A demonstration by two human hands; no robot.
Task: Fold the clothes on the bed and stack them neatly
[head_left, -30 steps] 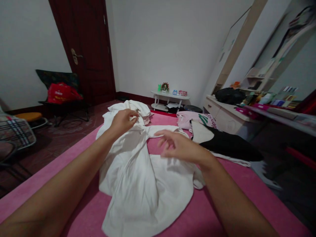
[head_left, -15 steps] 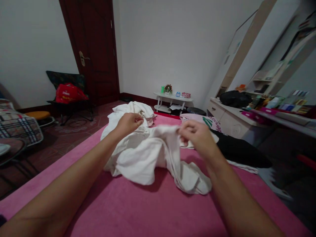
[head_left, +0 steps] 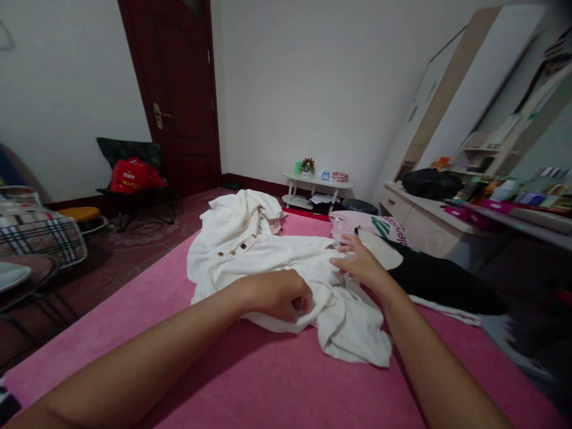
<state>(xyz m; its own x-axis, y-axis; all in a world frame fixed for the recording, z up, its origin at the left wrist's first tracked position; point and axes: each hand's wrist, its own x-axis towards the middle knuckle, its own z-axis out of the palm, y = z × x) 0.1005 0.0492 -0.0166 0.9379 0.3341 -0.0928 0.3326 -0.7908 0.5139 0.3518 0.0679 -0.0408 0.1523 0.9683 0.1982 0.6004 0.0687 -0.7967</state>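
Observation:
A rumpled white garment with dark buttons [head_left: 263, 256] lies spread over the pink bed cover, its far end bunched in a heap. My left hand [head_left: 279, 295] is on its near edge, fingers curled in and closed on a fold of the cloth; the fingertips are partly hidden. Over the garment's right side is my right hand [head_left: 360, 259], its fingers spread apart and no cloth gripped between them. A loose part of the garment trails toward me below the right hand.
Folded clothes lie to the right: a pink printed top [head_left: 348, 221] and a black garment [head_left: 442, 274]. The pink bed cover [head_left: 277, 381] runs under everything. Beyond stand a low white table [head_left: 317, 180], a chair with a red bag [head_left: 134, 176], and a cluttered dresser [head_left: 411, 208].
My left hand has moved right and nearer, onto the garment's near edge. My right hand has let go of the lifted cloth and opened. The garment now lies flatter, with its buttons showing.

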